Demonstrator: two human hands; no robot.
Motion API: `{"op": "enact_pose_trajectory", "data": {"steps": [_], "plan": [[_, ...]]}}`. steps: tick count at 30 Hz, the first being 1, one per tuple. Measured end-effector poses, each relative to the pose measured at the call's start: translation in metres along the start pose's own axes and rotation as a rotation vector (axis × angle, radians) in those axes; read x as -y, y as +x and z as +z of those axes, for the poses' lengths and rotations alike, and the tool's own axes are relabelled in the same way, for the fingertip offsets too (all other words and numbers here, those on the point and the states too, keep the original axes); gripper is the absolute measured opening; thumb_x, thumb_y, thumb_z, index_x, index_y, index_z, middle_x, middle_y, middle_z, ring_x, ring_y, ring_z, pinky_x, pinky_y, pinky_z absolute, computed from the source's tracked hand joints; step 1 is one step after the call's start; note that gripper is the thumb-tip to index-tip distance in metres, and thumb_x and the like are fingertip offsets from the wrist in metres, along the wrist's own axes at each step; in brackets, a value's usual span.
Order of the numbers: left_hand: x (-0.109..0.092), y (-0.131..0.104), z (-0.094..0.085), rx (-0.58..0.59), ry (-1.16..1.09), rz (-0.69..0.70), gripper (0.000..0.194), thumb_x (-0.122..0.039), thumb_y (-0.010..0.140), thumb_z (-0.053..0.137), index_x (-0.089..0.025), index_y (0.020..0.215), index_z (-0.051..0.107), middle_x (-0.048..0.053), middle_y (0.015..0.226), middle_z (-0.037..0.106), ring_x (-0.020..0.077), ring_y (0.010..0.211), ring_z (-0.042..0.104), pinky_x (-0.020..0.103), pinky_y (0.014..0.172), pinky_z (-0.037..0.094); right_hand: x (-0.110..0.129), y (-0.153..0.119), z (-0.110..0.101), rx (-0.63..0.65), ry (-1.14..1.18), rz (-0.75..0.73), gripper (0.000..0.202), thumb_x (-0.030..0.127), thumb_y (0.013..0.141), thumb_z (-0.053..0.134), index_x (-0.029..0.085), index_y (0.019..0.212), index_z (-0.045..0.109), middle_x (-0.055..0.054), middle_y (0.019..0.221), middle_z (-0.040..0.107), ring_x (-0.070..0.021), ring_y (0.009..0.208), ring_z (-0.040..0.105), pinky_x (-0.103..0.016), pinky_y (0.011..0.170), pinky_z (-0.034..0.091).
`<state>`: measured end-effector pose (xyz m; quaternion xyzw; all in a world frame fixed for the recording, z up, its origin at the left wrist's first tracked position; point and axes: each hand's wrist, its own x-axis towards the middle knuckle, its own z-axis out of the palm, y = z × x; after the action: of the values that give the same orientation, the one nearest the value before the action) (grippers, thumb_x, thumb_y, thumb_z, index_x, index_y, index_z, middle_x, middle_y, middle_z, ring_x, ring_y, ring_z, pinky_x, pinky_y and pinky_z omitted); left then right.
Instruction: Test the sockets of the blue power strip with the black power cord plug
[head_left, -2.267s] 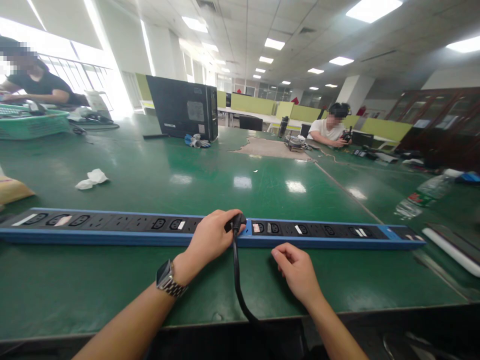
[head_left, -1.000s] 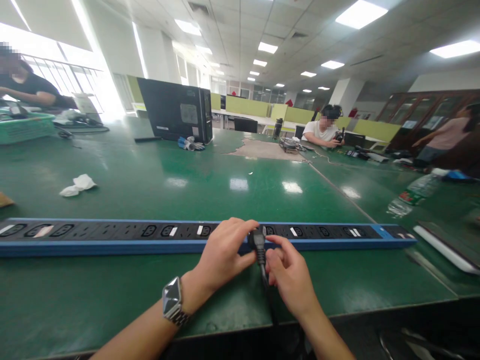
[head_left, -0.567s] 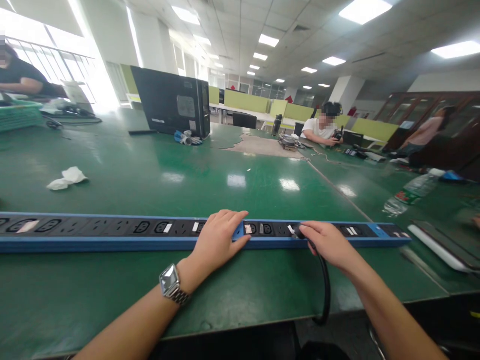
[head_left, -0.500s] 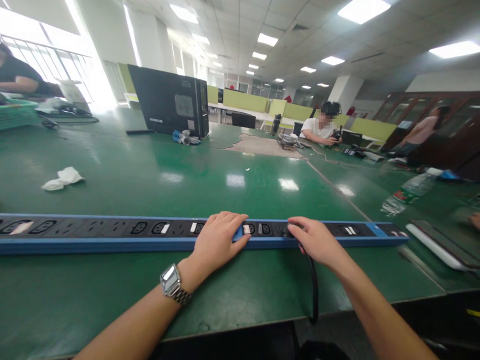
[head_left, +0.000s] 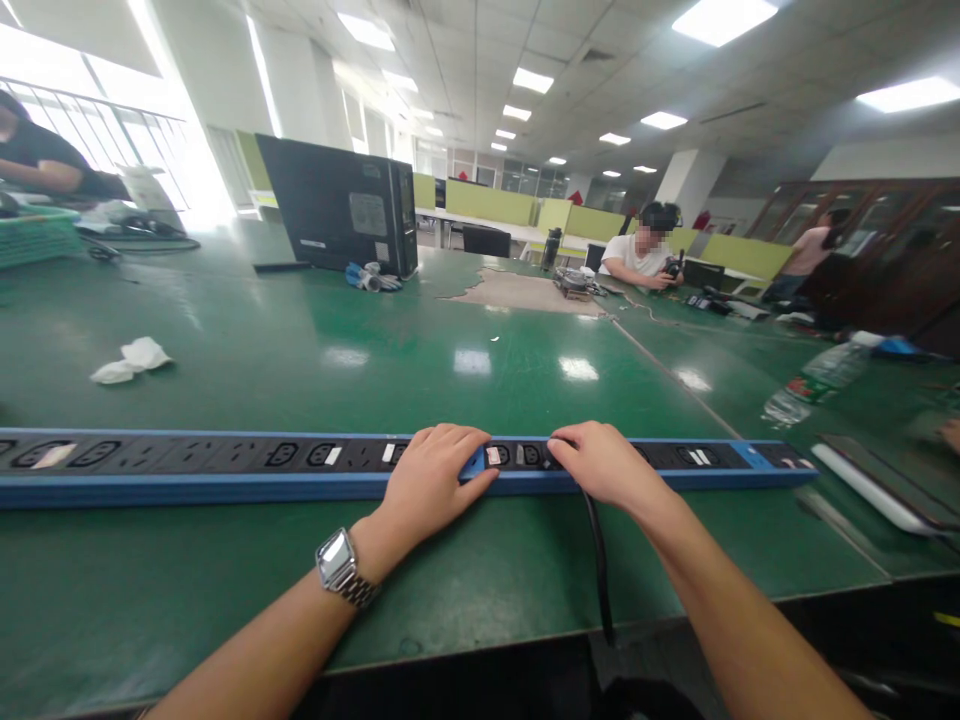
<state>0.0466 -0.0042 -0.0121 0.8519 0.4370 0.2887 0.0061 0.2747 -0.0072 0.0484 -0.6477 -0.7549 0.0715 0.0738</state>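
A long blue power strip [head_left: 225, 487] with black sockets lies across the table in front of me. My left hand [head_left: 431, 475], with a metal watch [head_left: 337, 562] on its wrist, is wrapped over the strip's middle, its thumb along the near side. Just right of it, my right hand [head_left: 604, 465] is closed over the strip around a plug that its fingers mostly hide. A black power cord [head_left: 600, 570] runs down from under this hand over the table's near edge. Whether the plug is seated in a socket I cannot tell. Between my hands, sockets with small labels show.
Crumpled white tissue [head_left: 133, 360] lies at the left. Behind stand a black computer case [head_left: 345, 205] and gloves [head_left: 373, 277]. At the right are a plastic bottle [head_left: 821, 380] and a white-edged device [head_left: 870, 488]. A person [head_left: 637, 250] sits across the table.
My right hand has shifted left along the strip, closer to my left hand, and the cord has swung left with it. My left hand stays in place.
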Motion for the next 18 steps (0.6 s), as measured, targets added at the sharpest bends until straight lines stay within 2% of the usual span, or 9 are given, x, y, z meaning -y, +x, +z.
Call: {"op": "enact_pose_trajectory", "data": {"steps": [6,12,15,18], "plan": [[-0.001,0.000,0.001,-0.008,0.006,-0.002,0.027,-0.037,0.089,0.060,-0.022,0.111,0.061,0.004,0.113,0.069,0.0244,0.107,0.059,0.042,0.095,0.042,-0.020,0.003,0.001,0.002,0.079,-0.035,0.038,0.034,0.090,0.041,0.021,0.098,0.076,-0.005,0.089,0.076,-0.0195,0.084,0.068,-0.025,0.070,0.042],[0.000,-0.001,0.002,-0.026,0.004,0.015,0.028,-0.037,0.089,0.059,-0.023,0.113,0.061,0.005,0.115,0.068,0.0244,0.108,0.059,0.043,0.096,0.042,-0.005,0.007,0.007,-0.031,-0.059,0.064,0.036,0.035,0.089,0.045,0.020,0.091,0.077,-0.011,0.095,0.075,-0.0244,0.092,0.068,-0.030,0.076,0.044],[0.002,-0.002,0.002,-0.026,-0.007,0.035,0.029,-0.037,0.089,0.059,-0.022,0.114,0.061,0.006,0.116,0.068,0.0245,0.109,0.059,0.043,0.097,0.042,-0.001,0.007,0.011,-0.003,-0.047,0.047,0.034,0.035,0.089,0.046,0.020,0.089,0.077,-0.011,0.093,0.075,-0.0233,0.092,0.068,-0.029,0.078,0.045],[0.002,-0.002,0.001,-0.031,-0.007,0.031,0.029,-0.037,0.088,0.060,-0.022,0.113,0.062,0.006,0.116,0.069,0.0249,0.109,0.059,0.043,0.097,0.043,-0.003,0.001,0.002,-0.032,-0.024,0.026,0.034,0.035,0.090,0.046,0.020,0.095,0.076,-0.009,0.098,0.075,-0.0226,0.095,0.068,-0.028,0.081,0.045]]}}
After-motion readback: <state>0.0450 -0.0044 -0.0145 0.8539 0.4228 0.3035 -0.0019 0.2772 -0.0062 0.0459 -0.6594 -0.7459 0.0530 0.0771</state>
